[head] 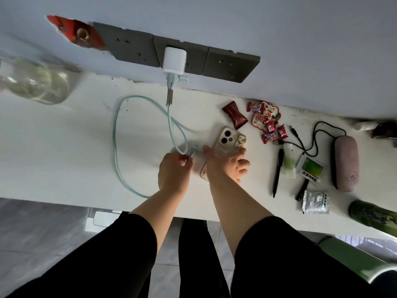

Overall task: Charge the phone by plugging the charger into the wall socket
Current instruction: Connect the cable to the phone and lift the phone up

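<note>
Pointing camera-end wallward, phone [227, 140] clamped in right grip [228, 164]; left grip [174, 171] pinches plug [193, 153].

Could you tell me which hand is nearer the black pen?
Right. The right hand holds the cream phone, left of the black pen; the left hand, pinching the mint cable, is farther left.
</note>
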A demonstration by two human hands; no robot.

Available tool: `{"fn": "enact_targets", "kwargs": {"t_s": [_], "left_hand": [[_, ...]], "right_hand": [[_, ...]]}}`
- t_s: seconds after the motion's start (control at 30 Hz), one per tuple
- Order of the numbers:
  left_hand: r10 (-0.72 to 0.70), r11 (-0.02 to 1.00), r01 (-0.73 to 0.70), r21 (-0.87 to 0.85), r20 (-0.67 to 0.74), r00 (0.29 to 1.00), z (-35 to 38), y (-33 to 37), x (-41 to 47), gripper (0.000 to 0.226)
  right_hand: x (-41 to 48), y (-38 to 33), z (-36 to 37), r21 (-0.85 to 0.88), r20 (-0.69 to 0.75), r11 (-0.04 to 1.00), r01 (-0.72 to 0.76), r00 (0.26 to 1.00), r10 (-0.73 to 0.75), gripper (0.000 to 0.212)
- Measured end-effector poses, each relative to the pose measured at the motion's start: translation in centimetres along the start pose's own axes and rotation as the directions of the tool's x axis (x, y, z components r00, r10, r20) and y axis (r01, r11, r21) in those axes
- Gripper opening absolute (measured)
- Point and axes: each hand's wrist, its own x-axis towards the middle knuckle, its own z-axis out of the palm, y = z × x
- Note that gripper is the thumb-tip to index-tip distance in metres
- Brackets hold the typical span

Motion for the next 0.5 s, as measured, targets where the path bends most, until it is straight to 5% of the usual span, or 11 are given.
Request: {"fn": "enact_targets", "kwargs": {"t_s": [0.13, 0.3, 0.4, 0.5], "left_hand": [[-0.004, 0.991, 0.012, -0.134, 0.059, 0.998, -0.6, -0.9, -0.9, 0.005], [-0.031, 0.96, 0.101, -0.261, 0.262, 0.965, -1.5, -0.4, -3.6, 0.008], [-0.067, 0.892, 0.205, -0.404, 0.331, 0.941, -3.4, 1.2, -6.2, 0.018], [-0.023, 0.864, 0.169, -0.474, 0.297, 0.954, -6.7, 3.5, -9.4, 0.016]], "right_hand": [[0.0, -0.3, 0.6, 0.049, -0.065, 0.999, -0.018, 0.998, 0.021, 0.102], [0.1, 0.7, -1.3, 0.024, -0.018, 0.996, 0.083, 0.996, -0.083, 0.089], [-0.2, 1.3, -3.7, 0.349, 0.199, 0.937, 0.022, 0.975, -0.097, 0.069], [-1.9, 1.5, -7.2, 0.609, 0.516, 0.756, -0.24, 0.844, -0.148, 0.044]]}}
